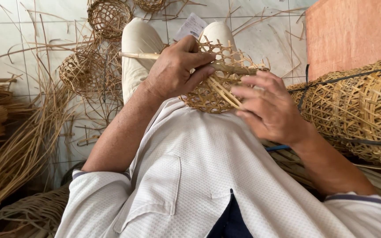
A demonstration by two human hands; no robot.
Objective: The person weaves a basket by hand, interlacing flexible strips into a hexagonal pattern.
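Resting on the lap, the half-woven basket is partly hidden by both hands. The left hand grips its rim strip; the blurred right hand touches it, grasp not clear.

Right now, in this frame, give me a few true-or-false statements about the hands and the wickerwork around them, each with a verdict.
1. The left hand grips a thin stick against the woven basket. True.
2. The right hand rests flat on the floor. False: it is raised at the basket's rim, fingers spread.
3. The basket sits on the person's lap. True.
4. Finished baskets lie on the tiled floor ahead. True.
5. The bundled stack of baskets lies on the person's left. False: it lies on the right.
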